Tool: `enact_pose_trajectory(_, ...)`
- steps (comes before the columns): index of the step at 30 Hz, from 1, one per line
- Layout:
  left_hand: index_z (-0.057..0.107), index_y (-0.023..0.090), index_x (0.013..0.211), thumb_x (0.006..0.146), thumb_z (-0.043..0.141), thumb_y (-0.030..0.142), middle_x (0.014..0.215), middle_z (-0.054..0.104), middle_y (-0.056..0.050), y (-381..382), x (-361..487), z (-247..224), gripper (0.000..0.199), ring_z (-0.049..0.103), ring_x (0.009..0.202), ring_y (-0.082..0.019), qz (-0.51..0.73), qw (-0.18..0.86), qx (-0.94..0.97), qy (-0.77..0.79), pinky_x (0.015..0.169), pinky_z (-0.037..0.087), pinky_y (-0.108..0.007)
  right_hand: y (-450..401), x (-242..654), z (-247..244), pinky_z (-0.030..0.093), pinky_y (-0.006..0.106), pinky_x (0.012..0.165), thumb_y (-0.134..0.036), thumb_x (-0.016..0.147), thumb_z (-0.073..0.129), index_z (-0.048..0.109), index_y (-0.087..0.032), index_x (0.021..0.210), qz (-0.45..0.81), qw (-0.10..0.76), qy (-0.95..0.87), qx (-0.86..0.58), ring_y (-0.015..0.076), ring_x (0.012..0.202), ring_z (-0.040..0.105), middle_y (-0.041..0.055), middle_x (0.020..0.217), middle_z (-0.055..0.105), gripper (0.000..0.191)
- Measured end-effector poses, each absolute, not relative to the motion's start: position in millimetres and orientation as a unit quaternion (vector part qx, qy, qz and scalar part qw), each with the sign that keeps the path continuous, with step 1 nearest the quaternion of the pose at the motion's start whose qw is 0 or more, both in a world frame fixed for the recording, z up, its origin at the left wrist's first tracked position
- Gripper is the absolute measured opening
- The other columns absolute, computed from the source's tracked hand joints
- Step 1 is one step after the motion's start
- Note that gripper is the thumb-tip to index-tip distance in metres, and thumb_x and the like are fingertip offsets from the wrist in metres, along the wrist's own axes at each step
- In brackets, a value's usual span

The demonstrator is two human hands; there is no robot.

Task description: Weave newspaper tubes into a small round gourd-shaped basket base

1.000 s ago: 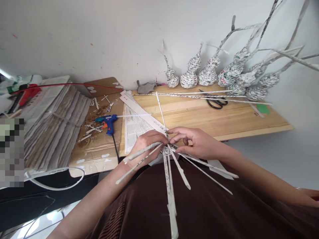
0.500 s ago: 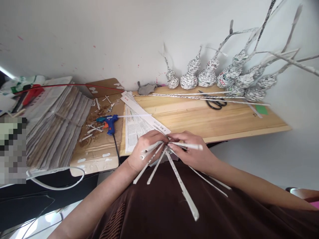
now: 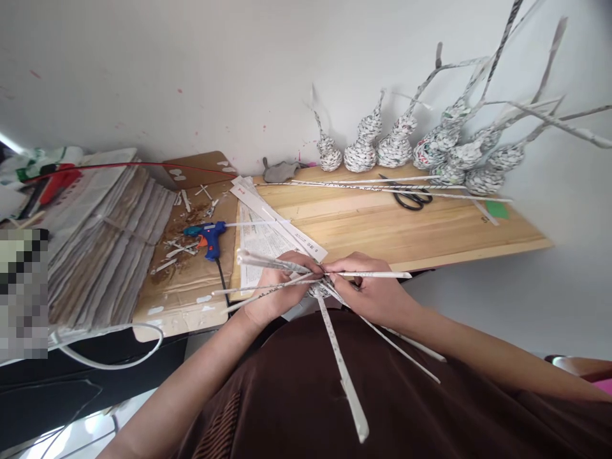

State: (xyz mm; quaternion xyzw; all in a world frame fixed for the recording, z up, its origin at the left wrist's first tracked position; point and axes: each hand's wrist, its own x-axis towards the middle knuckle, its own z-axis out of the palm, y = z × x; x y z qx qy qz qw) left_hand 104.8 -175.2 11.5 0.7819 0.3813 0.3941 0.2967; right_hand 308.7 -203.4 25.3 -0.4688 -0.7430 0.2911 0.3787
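Your two hands, left (image 3: 288, 287) and right (image 3: 370, 287), pinch paper strips (image 3: 340, 366) fanning from a small woven piece (image 3: 319, 290) at the near edge of a wooden bench (image 3: 363, 223). A blue glue gun (image 3: 211, 239) lies left; woven gourd shapes (image 3: 361, 153) line the far right.

2 hands (image 3: 287, 287), paper strips (image 3: 345, 376) too tangled to count, 6+ woven gourds (image 3: 360, 155), 1 glue gun (image 3: 211, 242), 1 scissors (image 3: 411, 199), 1 newspaper stack (image 3: 112, 245).

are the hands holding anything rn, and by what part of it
Yes, both the left hand and right hand pinch paper strips near their inner ends, beside the small woven piece.
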Motion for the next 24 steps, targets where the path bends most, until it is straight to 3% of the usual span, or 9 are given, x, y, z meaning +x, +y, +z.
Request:
enact_pose_trajectory(5,0.071,0.019,0.095,0.085,0.069,0.023,0.093,0.075,-0.005,-177,106,11,0.011,0.072,0.084,-0.018,0.371,0.299,0.78,0.405,0.076,0.059,-0.029,-202,312,27,0.055,0.035,0.08,-0.021,0.088,0.06,0.077,-0.021,0.098,0.288,0.368,-0.756,-0.458,0.0224,0.089,0.071,0.0073,0.094,0.078,0.02)
enact_pose_trajectory(10,0.073,0.021,0.09,0.088,0.065,0.021,0.095,0.076,-0.006,-177,109,6,0.009,0.071,0.09,-0.019,0.401,0.263,0.803,0.354,0.082,0.057,-0.034,-201,314,27,0.054,0.032,0.077,-0.022,0.086,0.064,0.077,-0.02,0.09,0.311,0.369,-0.736,-0.475,0.0201,0.083,0.071,0.0051,0.089,0.078,0.013)
enact_pose_trajectory(16,0.068,0.02,0.096,0.093,0.057,0.02,0.092,0.073,-0.005,-180,112,4,0.012,0.068,0.088,-0.018,0.369,0.257,0.795,0.407,0.083,0.053,-0.033,-201,320,17,0.052,0.025,0.063,-0.027,0.088,0.066,0.075,-0.02,0.091,0.383,0.364,-0.702,-0.477,0.0165,0.073,0.07,0.0034,0.086,0.077,0.012)
enact_pose_trajectory(21,0.065,0.019,0.096,0.095,0.055,0.026,0.091,0.071,-0.006,-185,115,6,0.013,0.067,0.088,-0.02,0.366,0.215,0.772,0.474,0.082,0.052,-0.033,-190,328,11,0.053,0.031,0.086,-0.023,0.092,0.061,0.074,-0.023,0.1,0.303,0.363,-0.813,-0.34,0.019,0.095,0.069,0.006,0.101,0.075,0.015)
enact_pose_trajectory(24,0.064,0.019,0.097,0.095,0.055,0.027,0.089,0.071,-0.004,-186,116,4,0.012,0.067,0.083,-0.017,0.397,0.219,0.741,0.495,0.078,0.052,-0.03,-185,329,15,0.049,0.036,0.093,-0.022,0.092,0.06,0.074,-0.025,0.104,0.201,0.331,-0.862,-0.328,0.0213,0.103,0.063,0.0063,0.11,0.073,0.019)
